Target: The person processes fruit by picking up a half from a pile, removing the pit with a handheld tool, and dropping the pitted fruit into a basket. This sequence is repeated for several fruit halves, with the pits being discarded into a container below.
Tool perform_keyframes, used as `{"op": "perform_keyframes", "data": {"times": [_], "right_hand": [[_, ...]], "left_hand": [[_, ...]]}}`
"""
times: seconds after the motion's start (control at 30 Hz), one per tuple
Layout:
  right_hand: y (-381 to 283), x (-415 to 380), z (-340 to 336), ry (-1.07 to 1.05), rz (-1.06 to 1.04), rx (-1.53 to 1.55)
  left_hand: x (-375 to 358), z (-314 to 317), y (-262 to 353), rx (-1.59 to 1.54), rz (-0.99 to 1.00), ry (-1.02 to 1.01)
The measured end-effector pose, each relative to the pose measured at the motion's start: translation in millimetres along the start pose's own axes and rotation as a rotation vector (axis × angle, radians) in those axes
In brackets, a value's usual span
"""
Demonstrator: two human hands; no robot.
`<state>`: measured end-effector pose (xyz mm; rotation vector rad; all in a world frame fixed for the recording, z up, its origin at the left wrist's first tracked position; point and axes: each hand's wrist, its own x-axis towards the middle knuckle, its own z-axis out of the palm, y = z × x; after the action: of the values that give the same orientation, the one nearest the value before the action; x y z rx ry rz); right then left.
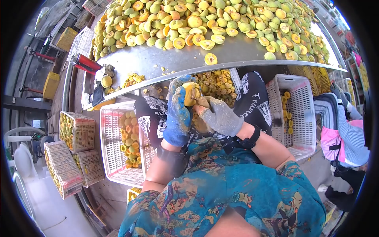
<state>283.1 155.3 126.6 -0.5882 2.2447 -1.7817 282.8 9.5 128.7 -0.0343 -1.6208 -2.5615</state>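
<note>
Fruit (192, 93) sits gripped between both hands above the lap, left hand (178, 114) (blue-coated glove) wrapped round it, right hand (222, 117) closed against it. White crates (112, 158) either side hold only part loads of halves. Bench (158, 63) carries a large heap (205, 21), so much appears left.

- Your left hand (177, 114) wears a blue, yellow-stained glove.
- Your right hand (221, 116) wears a grey glove above a black wristband.
- Your teal top carries a floral print.
</note>
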Motion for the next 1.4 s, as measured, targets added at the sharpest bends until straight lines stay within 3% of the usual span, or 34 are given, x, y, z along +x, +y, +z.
{"op": "perform_keyframes", "data": {"times": [0.13, 0.2, 0.23, 0.3, 0.4, 0.53, 0.63, 0.7, 0.83, 0.93, 1.03, 1.1, 1.13, 1.2, 1.23, 1.27, 1.3, 1.33, 1.37, 1.4], "right_hand": [[0.9, 1.7, 1.4, 0.059, -0.023, -0.024], [2.3, 3.0, -1.5, 0.006, -0.271, -0.237], [-7.6, 4.1, -5.4, 0.008, -0.269, -0.235], [-30.2, 5.8, -15.3, -0.241, 0.334, 0.095], [-30.1, 5.9, -20.0, -0.280, 0.426, 0.144], [-12.5, 2.7, -14.6, -0.147, 0.254, 0.050], [-1.8, 4.7, -16.6, -0.228, 0.362, 0.070], [16.1, 5.4, -13.1, -0.392, 0.360, 0.280], [10.9, -0.7, -14.7, -0.390, 0.352, 0.454], [-0.6, 3.6, -23.6, -0.534, 0.501, 0.555], [-0.2, 3.3, -25.6, -0.552, 0.505, 0.451], [6.8, 3.8, -17.3, -0.442, 0.377, 0.060], [4.9, 3.4, -15.4, -0.445, 0.376, 0.056], [-2.6, -0.2, -12.4, -0.434, 0.615, 0.625], [-4.1, 0.6, -11.2, -0.448, 0.543, 0.533], [-11.1, 0.2, -13.7, -0.430, 0.337, 0.274], [-7.7, -0.7, -10.9, -0.438, -0.018, -0.050], [-7.4, 0.7, -5.1, -0.254, -0.473, -0.492], [-8.0, -5.6, -9.1, -0.392, -0.005, -0.158], [-22.9, -6.6, -17.4, -0.436, 0.428, 0.237]], "left_hand": [[0.5, 1.2, -0.5, 0.181, 0.063, 0.003], [0.8, 2.9, -0.5, 0.191, 0.067, 0.021], [0.6, 1.5, -2.8, 0.157, 0.044, 0.027], [0.3, 0.5, -6.7, 0.125, 0.015, 0.029], [1.5, 5.8, -9.3, 0.211, 0.054, 0.045], [-1.2, 8.8, -9.6, 0.321, 0.002, 0.044], [-0.5, 7.8, -15.6, 0.286, -0.045, 0.089], [0.9, 6.8, -17.0, 0.256, -0.013, 0.059], [7.2, 10.0, -10.9, 0.134, -0.087, 0.061], [9.3, 12.4, -1.9, 0.097, -0.151, 0.065], [14.0, 8.0, -2.1, 0.087, -0.163, -0.046], [19.4, 3.7, -3.9, 0.264, -0.131, -0.132], [18.8, 5.5, -2.6, 0.262, -0.127, -0.130], [14.2, 13.8, -0.5, 0.303, -0.043, -0.039], [11.9, 13.4, -4.1, 0.279, -0.060, 0.017], [10.0, 9.2, -5.1, 0.286, -0.093, 0.015], [6.9, -3.9, -7.5, 0.558, 0.038, -0.054], [6.8, -14.1, -6.7, 1.081, 0.317, -0.184], [2.0, -12.1, -18.1, 0.961, 0.355, -0.292], [-0.8, 2.1, -12.4, 0.604, 0.144, -0.132]]}}
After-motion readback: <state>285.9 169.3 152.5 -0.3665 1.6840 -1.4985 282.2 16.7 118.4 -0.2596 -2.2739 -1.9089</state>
